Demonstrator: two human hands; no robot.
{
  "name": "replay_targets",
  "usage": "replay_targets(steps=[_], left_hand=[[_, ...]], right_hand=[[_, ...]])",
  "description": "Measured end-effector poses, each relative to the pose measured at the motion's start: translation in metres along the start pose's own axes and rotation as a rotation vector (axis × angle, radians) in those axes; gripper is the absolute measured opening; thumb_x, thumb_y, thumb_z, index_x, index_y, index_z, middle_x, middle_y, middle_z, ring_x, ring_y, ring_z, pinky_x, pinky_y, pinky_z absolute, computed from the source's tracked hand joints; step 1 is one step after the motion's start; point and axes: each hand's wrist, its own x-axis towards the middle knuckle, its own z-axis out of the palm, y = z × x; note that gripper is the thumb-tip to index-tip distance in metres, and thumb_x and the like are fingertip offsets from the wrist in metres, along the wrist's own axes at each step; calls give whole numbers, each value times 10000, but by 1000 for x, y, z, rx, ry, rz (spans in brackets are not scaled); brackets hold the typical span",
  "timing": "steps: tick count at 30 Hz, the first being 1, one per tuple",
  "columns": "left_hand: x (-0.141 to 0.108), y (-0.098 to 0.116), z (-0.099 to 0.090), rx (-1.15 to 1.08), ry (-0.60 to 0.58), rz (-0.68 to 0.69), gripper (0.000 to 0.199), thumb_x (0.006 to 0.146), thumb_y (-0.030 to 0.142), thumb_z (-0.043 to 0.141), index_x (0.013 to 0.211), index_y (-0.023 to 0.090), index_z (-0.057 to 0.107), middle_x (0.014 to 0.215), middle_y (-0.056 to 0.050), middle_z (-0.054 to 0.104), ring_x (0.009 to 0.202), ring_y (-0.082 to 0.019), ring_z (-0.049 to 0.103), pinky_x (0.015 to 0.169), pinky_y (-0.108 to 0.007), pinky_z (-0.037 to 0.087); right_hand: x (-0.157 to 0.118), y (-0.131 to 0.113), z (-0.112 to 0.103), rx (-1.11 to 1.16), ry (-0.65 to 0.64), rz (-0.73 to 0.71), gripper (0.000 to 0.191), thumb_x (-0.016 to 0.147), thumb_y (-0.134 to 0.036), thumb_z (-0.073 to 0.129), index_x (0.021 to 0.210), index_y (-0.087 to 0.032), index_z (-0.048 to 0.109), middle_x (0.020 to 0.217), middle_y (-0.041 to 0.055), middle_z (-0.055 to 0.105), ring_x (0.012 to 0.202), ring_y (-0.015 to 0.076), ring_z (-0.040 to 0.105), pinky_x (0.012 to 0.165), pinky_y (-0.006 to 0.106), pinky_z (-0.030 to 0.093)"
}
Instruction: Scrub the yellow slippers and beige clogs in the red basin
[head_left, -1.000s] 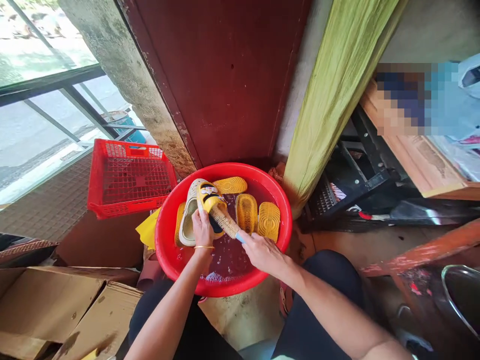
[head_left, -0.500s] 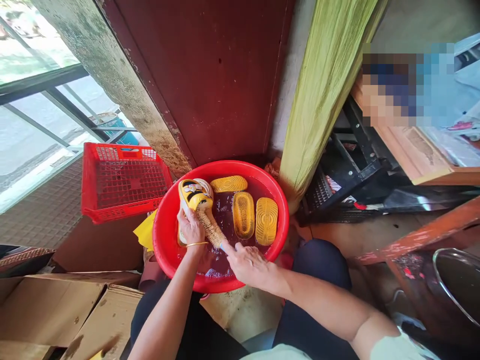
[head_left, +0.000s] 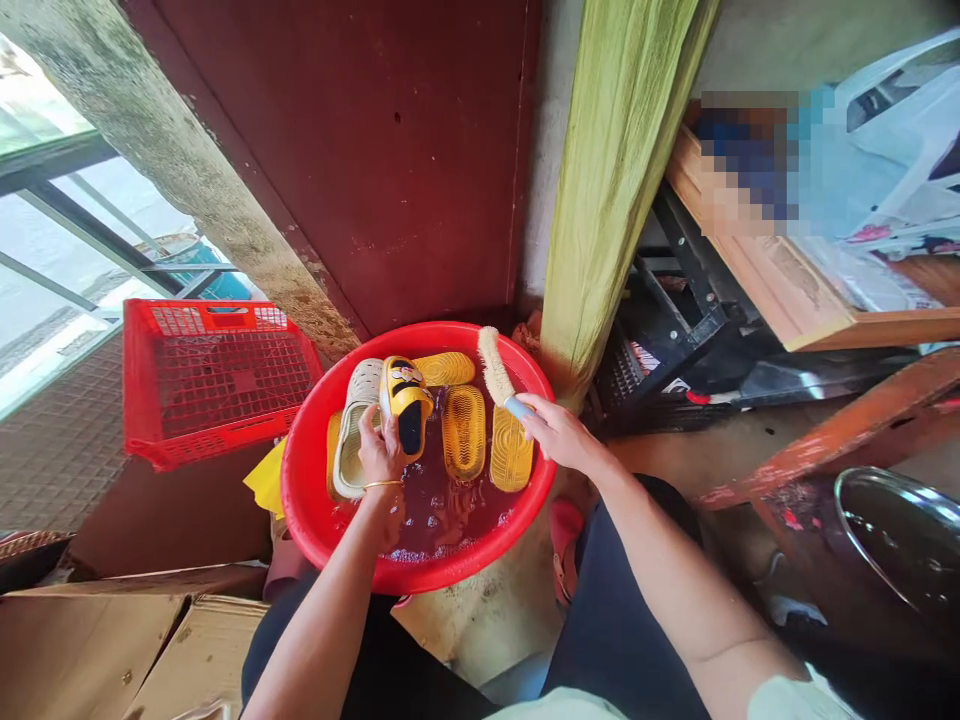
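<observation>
My left hand [head_left: 381,455] grips a small yellow and black slipper [head_left: 409,392] with a decorated strap, held over the left side of a red basin [head_left: 420,577]. In my right hand [head_left: 559,430] is a scrub brush [head_left: 495,372] with pale bristles and a blue handle, raised above the basin's right side, apart from the slipper. A cream clog [head_left: 349,445] lies beside my left hand. Other yellow slippers [head_left: 463,435] sit in the dark soapy water, several with their ridged soles showing. My left fingertips are partly hidden by the slipper.
A red plastic crate [head_left: 225,375] stands left of the basin, with cardboard boxes [head_left: 82,640] nearer me. Behind are a dark red door panel [head_left: 360,150] and a yellow-green curtain [head_left: 622,160]. A wooden table [head_left: 780,285] and a glass lid [head_left: 892,530] are at the right.
The brush has come off the slipper and moved up and right with my right hand. My left hand has turned the slipper more upright, uncovering the cream clog. The view has shifted slightly right.
</observation>
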Motion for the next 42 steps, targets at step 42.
replay_targets(steps=[42], left_hand=[[-60,-22,65,335,-741,117,597,945,615,480,1204,110,665,1196,-267,708,1215,-392,654,1025,-475,472]], right_hand=[[24,2,34,-401,-33,108,389,1034,-286,432,1385,-219,586,1153,81,771,1026,219,719,839,277,497]])
